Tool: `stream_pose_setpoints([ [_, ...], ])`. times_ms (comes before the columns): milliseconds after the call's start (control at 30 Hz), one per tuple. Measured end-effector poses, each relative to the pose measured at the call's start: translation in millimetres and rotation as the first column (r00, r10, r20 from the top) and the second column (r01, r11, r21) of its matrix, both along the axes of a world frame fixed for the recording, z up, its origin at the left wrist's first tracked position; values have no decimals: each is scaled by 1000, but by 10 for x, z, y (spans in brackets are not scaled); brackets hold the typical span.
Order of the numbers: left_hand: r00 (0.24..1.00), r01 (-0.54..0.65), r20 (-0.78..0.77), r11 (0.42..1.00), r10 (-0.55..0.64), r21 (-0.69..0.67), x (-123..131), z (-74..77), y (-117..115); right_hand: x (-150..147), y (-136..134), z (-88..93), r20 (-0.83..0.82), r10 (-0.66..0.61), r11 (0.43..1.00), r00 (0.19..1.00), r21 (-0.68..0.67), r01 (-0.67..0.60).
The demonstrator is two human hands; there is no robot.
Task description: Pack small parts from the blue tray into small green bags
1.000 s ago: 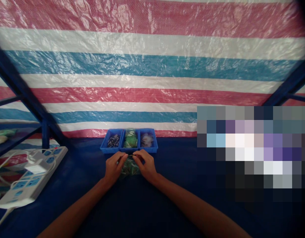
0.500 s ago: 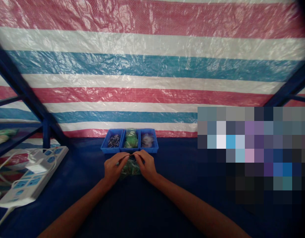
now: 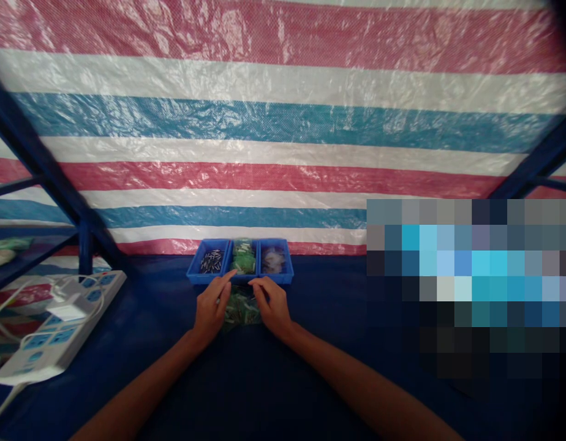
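My left hand (image 3: 212, 307) is open, its index finger stretched toward the front of the middle blue bin (image 3: 230, 269) and its thumb apart. My right hand (image 3: 274, 304) is closed in a pinch near the front of the right blue bin (image 3: 290, 269); whatever its fingertips hold is too small to make out. Between the hands, on the dark blue table, lies a heap of greenish clear plastic (image 3: 241, 306) with small pieces in it. Small dark and silvery metal pins (image 3: 212, 261) fill the left blue bin (image 3: 193, 274). Green-wrapped pale pieces (image 3: 243, 257) are in the middle bin, translucent pieces (image 3: 272, 260) in the right one.
A white power strip (image 3: 76, 331) with a plugged-in adapter (image 3: 69, 303) and loose cables lies on the left. Blue metal frame posts (image 3: 85, 245) rise at both sides. Striped plastic sheeting (image 3: 283, 122) hangs behind. A blurred-out patch covers the right.
My left hand has parted from the right fingertips, its fingers opening and its index pointing forward. My right hand has stayed nearly in place.
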State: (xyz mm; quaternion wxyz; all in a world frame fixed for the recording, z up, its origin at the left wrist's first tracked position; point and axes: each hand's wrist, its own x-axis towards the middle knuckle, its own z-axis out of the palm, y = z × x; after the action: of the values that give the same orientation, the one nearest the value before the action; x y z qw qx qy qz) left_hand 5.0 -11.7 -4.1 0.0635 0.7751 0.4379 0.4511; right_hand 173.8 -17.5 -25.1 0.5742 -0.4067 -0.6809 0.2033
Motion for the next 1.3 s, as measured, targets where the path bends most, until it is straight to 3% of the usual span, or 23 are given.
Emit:
stream_pose_setpoints([
  [100, 999, 4, -41, 1000, -2, 28, 1, 12, 17, 4, -3, 4, -4, 3, 1000, 1000, -1, -3],
  [267, 1000, -5, 24, 995, 3, 97, -7, -29, 17, 4, 2, -1, 0, -1, 1000, 1000, 4, 1],
  [367, 1000, -19, 19, 975, 15, 222, -78, -14, 54, 4, 3, -2, 0, -3, 1000, 1000, 13, 3],
  [433, 996, -84, 28, 928, 79, 363, -179, 37, 132, 5, 2, -5, 8, 0, 1000, 1000, 13, 0],
  [533, 954, -298, 132, 822, 268, 485, -362, 140, 325, 4, 5, -18, 25, 8, 1000, 1000, 10, -8],
  [600, 942, -320, 62, 828, 330, 460, -448, 187, 459, 1, 10, -28, 35, 13, 1000, 999, 11, -13],
  [700, 909, -275, -195, 881, 369, 385, -470, 198, 567, -1, 16, -31, 43, 20, 1000, 999, 12, -20],
  [833, 855, -271, -373, 924, 360, 270, -404, 197, 485, 1, 13, -13, 53, 19, 1000, 998, -2, -19],
  [933, 784, -355, -490, 923, 380, 146, -379, 243, 368, 0, 13, -2, 58, 19, 1000, 998, 4, -19],
  [1133, 620, -376, -769, 919, 156, -118, -364, 217, 281, -6, 10, -2, 72, 7, 1000, 997, 3, -8],
  [1300, 637, -406, -762, 890, 111, -209, -341, 108, 290, -8, 0, 13, 71, 9, 1000, 997, -4, -8],
])
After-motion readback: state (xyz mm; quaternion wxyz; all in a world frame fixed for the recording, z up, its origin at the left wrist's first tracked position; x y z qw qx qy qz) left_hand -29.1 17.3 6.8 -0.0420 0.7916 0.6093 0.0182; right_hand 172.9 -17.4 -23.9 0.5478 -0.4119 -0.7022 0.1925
